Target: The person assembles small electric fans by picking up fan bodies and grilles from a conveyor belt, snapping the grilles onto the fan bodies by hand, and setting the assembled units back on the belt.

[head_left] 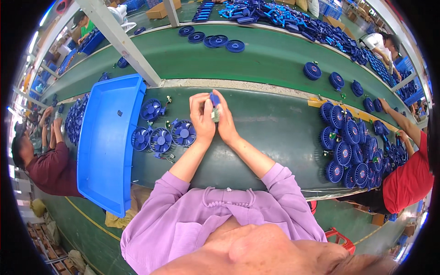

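Note:
Above the dark green workbench [256,137], my left hand [200,118] and my right hand [225,120] are close together, fingers curled in. Between them is a small dark blue plastic part [214,99] with a greenish piece [215,114] below it, perhaps a circuit board. My fingers hide much of both, and the exact kind is unclear. Just left of my left hand, several blue fan heads with blades [184,133] lie on the bench, small green boards and wires at their edges.
A blue plastic tray [107,142] stands left, a small dark piece inside. At right is a pile of caged blue fan heads [350,146], beside a person in red [408,174]. Beyond the bench, a green conveyor belt [266,68] carries more. A metal post [121,43] rises front left.

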`<state>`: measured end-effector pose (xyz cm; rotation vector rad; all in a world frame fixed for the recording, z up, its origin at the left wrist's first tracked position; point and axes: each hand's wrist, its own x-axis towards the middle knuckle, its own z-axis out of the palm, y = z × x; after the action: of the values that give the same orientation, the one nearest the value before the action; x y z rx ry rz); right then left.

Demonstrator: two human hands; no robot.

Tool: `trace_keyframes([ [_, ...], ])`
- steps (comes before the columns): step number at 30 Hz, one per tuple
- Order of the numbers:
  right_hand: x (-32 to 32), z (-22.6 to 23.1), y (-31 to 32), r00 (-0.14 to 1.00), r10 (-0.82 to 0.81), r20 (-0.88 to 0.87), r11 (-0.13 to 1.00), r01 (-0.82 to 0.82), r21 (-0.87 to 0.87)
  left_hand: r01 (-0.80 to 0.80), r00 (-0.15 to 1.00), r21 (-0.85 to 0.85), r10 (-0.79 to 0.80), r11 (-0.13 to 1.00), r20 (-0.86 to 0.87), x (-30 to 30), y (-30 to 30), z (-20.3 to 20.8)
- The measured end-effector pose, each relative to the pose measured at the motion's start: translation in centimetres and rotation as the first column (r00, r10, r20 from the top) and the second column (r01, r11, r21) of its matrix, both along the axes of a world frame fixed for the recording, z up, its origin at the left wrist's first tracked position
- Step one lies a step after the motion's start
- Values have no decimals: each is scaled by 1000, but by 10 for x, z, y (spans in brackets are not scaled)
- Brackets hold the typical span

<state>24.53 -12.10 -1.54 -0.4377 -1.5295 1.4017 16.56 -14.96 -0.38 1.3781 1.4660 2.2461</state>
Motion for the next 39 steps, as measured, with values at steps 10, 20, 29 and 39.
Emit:
trace_keyframes([
  [10, 25, 5, 92, 952, -161, 259, 986, 167, -2, -12, 992, -234, -18, 972, -122, 3, 34, -14],
  [20, 63, 5, 244, 271, -879, 392, 451, 207, 868, 114, 891, -418, -279, 901, -359, 10, -26, -46],
  [29, -18, -39, 327, 63, -739, 671, 674, 78, 734, 201, 887, -394, -337, 897, -315, 19, -23, -43],
  [39, -61, -16, 358, 522, -775, 357, 590, 393, 706, 183, 898, -403, -320, 897, -304, 17, -22, -43],
])
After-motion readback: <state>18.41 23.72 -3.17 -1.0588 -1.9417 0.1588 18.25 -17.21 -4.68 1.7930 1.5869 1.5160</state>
